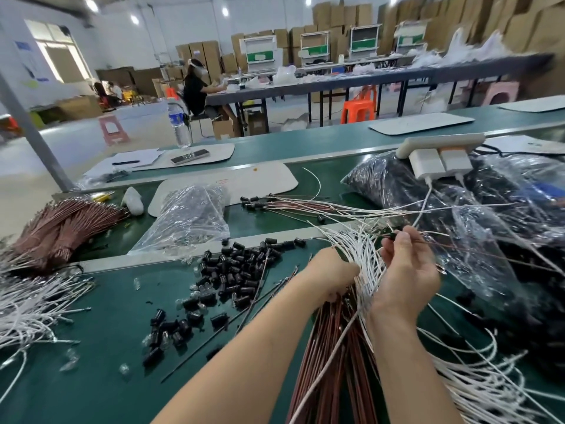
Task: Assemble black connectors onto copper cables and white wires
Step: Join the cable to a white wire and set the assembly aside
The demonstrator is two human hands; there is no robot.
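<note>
My left hand is closed around a thick bundle of white wires and copper cables that fans out above my fist. To its right, my right hand pinches a small black connector on a thin copper cable between thumb and fingers. Loose black connectors lie heaped on the green mat to the left of my hands. Finished cables with connectors lie on the belt behind.
A copper cable pile and loose white wires sit at far left. Clear plastic bags and a large bag of black parts with a power strip lie behind. A water bottle stands further back.
</note>
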